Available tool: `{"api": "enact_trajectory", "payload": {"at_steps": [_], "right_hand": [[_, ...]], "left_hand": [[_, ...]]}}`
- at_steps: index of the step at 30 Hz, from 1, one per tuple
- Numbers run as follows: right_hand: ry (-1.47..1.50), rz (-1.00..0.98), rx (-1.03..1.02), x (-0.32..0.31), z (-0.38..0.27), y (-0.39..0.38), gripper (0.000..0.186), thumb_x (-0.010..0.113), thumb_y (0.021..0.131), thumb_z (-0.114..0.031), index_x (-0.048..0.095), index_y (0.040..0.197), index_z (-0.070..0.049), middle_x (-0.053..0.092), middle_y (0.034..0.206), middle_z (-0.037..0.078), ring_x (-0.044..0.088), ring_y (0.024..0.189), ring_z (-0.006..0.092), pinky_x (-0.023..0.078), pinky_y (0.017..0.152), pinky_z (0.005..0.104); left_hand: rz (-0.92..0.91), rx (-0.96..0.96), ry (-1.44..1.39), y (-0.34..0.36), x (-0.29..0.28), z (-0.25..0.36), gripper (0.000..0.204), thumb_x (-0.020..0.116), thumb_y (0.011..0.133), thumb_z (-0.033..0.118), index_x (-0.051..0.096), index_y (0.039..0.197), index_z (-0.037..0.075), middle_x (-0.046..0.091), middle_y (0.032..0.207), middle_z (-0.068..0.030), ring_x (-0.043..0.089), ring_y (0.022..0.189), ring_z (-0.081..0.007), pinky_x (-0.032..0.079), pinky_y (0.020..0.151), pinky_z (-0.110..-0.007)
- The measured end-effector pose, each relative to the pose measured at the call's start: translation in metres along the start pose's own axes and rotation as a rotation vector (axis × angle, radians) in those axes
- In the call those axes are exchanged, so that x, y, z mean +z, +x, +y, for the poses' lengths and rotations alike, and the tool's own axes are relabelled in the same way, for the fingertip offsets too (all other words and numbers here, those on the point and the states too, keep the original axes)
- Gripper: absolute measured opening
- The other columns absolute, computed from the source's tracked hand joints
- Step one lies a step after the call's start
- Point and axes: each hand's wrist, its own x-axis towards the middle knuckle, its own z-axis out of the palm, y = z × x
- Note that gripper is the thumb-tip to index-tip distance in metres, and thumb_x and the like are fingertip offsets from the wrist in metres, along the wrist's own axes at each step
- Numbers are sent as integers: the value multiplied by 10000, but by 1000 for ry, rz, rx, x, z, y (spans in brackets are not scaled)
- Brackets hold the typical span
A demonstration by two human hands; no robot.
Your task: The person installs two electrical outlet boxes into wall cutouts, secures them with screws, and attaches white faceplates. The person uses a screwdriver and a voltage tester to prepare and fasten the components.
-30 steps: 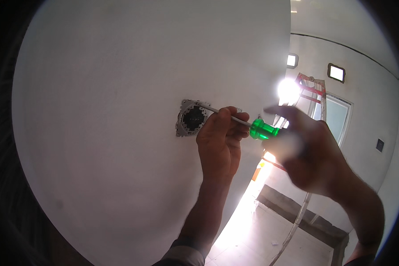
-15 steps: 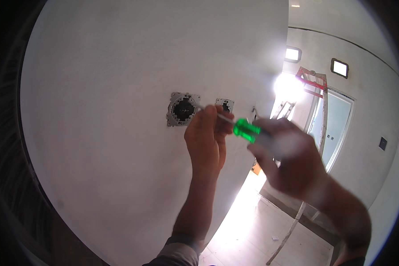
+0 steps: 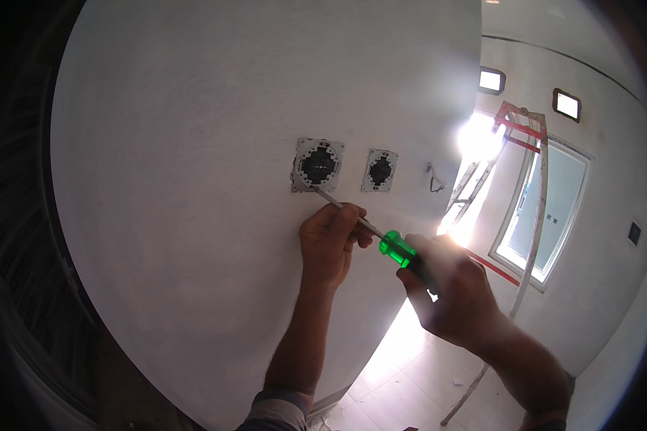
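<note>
A screwdriver [image 3: 397, 248] with a green and black handle slants up to the left. My right hand [image 3: 453, 287] is wrapped round its handle. Along the metal shaft, my left hand [image 3: 332, 241] pinches it between thumb and fingers. The tip touches or nearly touches the lower edge of a wall socket [image 3: 318, 165], which has a dark round centre and a bare metal mounting frame. Right of it sits a second, similar socket [image 3: 379, 171] without a cover plate, and neither hand touches that one.
The white wall [image 3: 180, 201] ends at a corner on the right. Wires [image 3: 434, 179] stick out near that corner. Beyond stands a ladder [image 3: 539, 187] with red top parts, before a glazed door or window [image 3: 553, 208]. Strong light glares behind it.
The screwdriver tip has gone from the upper part of the left socket to its lower edge. Both hands have moved down, uncovering the second socket. The view has shifted slightly.
</note>
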Motion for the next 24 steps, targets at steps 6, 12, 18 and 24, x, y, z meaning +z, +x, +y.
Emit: {"api": "enact_trajectory", "payload": {"at_steps": [6,12,18,24], "right_hand": [[81,22,26,5,7,-1,393,743,929,-128,596,1275,-15,614,941,137,683,695,282,558,590,383],[-401,36,-271,-17,-14,14,409,713,880,-134,639,1256,8,609,961,134,629,724,239,488,577,370],[-665,78,-616,-23,-21,24,403,662,852,-146,665,1207,44,575,884,116,546,678,188,410,577,346],[-675,-46,-544,-31,-31,33,316,675,876,-154,678,1140,19,614,866,127,577,648,190,424,549,348]], "left_hand": [[-29,-4,-26,1,1,1,198,624,1061,133,698,982,-33,732,801,-129,697,658,-163,544,600,-291],[-117,-68,-289,3,-2,1,267,534,1108,200,672,1122,-29,758,928,-184,728,746,-199,584,691,-304],[-182,-85,-580,-1,2,-6,334,461,1130,224,632,1253,-35,752,1060,-211,759,880,-236,624,809,-343],[-177,-54,-620,4,-2,-11,316,480,1121,215,634,1241,-34,755,1056,-202,757,876,-240,619,800,-340]]}}
